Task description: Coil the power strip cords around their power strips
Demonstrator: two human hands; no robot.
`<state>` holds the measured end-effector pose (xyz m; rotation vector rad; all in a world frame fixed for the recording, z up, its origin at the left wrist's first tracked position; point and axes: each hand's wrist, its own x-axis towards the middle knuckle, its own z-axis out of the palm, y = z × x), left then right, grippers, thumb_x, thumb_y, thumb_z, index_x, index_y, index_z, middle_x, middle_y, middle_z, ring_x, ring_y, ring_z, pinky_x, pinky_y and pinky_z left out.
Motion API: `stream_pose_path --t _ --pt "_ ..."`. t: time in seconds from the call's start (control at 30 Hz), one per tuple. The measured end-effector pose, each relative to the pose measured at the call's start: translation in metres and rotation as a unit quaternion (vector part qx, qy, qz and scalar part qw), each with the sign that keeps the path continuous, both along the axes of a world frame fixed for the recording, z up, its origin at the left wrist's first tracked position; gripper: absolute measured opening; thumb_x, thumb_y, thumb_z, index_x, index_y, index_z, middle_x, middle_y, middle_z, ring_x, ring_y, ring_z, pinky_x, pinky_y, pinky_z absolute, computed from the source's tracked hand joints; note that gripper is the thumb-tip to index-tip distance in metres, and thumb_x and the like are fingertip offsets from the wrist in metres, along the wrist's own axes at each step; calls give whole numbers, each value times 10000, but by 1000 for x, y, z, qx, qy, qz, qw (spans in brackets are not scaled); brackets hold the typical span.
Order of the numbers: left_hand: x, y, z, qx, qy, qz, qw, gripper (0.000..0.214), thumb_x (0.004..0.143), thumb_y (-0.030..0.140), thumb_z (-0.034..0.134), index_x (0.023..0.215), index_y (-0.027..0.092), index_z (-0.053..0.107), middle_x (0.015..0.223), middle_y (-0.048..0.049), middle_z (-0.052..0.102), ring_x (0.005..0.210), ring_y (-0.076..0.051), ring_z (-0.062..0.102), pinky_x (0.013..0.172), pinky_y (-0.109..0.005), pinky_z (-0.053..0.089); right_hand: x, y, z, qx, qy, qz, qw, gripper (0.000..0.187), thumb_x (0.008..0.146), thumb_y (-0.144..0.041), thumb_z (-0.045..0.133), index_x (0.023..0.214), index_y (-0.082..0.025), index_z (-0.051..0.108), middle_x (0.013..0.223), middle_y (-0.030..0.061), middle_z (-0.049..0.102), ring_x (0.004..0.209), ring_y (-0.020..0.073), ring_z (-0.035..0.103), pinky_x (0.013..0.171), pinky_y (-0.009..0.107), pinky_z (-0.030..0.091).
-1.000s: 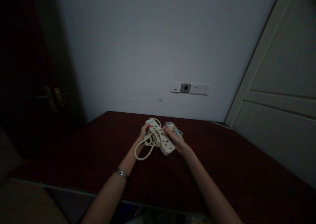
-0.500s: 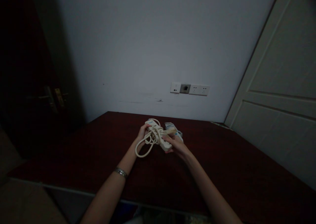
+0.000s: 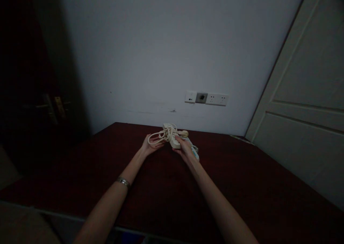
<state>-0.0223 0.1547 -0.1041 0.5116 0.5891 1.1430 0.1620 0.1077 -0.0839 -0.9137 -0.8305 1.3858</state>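
A white power strip (image 3: 175,142) with its cord (image 3: 168,132) wound round its middle is held up over the dark red table. My right hand (image 3: 185,149) grips its near end, thumb on top. The cord's plug (image 3: 184,133) points to the right. My left hand (image 3: 151,147) lies palm up with its fingers stretched out, beside and partly under a loose cord loop (image 3: 154,139). Behind my right hand, a white and light blue object (image 3: 195,153) rests on the table, partly hidden; I cannot make out its kind.
The dark red tabletop (image 3: 156,190) runs back to a pale wall with a row of sockets (image 3: 206,98). A white panelled door (image 3: 303,140) stands on the right. A dark door with a handle (image 3: 51,107) is on the left.
The power strip has moved away from me, towards the wall, in my right hand. My left hand has let go of the strip and shifted left, its fingers opening under the cord loop.
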Motion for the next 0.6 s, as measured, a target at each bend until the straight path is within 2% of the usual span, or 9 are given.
stream_pose_path --t 0.13,0.23,0.33,0.47,0.6 --pt "-7 17 -4 -13 10 94 995 421 849 424 298 982 81 504 867 -199 649 821 -298 656 682 -416 529 -15 30 -11 -11 17 -25 999 227 698 -271 641 891 -158 603 863 53 675 711 164 622 543 247 526" --pt "-13 27 -5 2 97 135 986 237 846 301 352 907 113 483 831 -167 651 745 -257 671 631 -364 540 -28 50 -23 -36 23 -38 998 199 718 -267 618 885 -163 589 832 56 675 697 168 629 543 261 531" --pt "-20 36 -8 7 171 157 973 96 806 153 404 863 117 472 756 -139 646 662 -224 673 599 -314 538 -40 67 -35 -59 22 -47 997 182 731 -272 607 865 -153 581 757 56 673 659 170 633 530 275 535" --pt "-30 49 -16 -8 255 161 953 98 771 86 433 850 112 486 606 -101 621 478 -185 622 483 -272 506 -52 86 -49 -75 7 -47 996 185 729 -292 617 834 -146 574 681 52 665 640 177 640 524 283 543" --pt "-39 55 -26 -19 353 164 921 58 751 95 483 791 110 524 425 -27 520 270 -114 432 312 -201 338 -55 96 -62 -66 -25 -30 997 191 739 -311 605 821 -144 561 670 57 659 635 172 644 524 286 550"
